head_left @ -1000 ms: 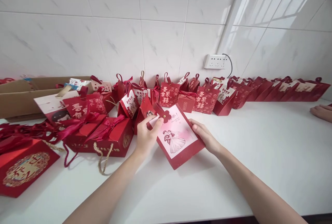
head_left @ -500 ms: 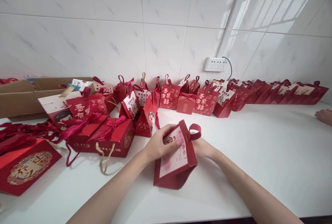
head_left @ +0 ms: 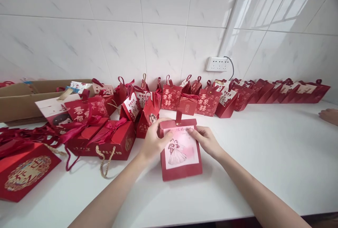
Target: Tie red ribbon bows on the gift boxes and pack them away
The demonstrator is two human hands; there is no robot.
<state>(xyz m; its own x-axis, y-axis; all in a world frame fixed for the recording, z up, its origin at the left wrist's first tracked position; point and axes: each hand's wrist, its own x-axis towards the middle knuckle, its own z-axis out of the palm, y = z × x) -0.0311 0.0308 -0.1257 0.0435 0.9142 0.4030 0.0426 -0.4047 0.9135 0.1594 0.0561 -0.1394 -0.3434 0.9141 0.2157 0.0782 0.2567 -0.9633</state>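
Between my two hands is a red gift box [head_left: 182,150] with a ribbon loop on top. Its pink-white front panel, printed with a couple in wedding clothes, faces me. My left hand [head_left: 155,138] grips the upper left side, thumb on the panel. On the upper right side, my right hand [head_left: 207,141] pinches the box with the thumb in front; its other fingers are partly hidden behind. Just behind my left hand stands a red tent-shaped box [head_left: 146,117].
Red gift boxes line the tiled wall, including a long row [head_left: 293,92] at right. Bow-tied red boxes [head_left: 105,140] with rope handles and a cardboard carton [head_left: 21,105] stand left. A power strip [head_left: 217,64] is on the wall. Another person's hand [head_left: 329,116] rests at the right edge.
The gift box has turned so its printed panel faces me squarely. My right hand has come from behind it to its right side, with the thumb on the front.
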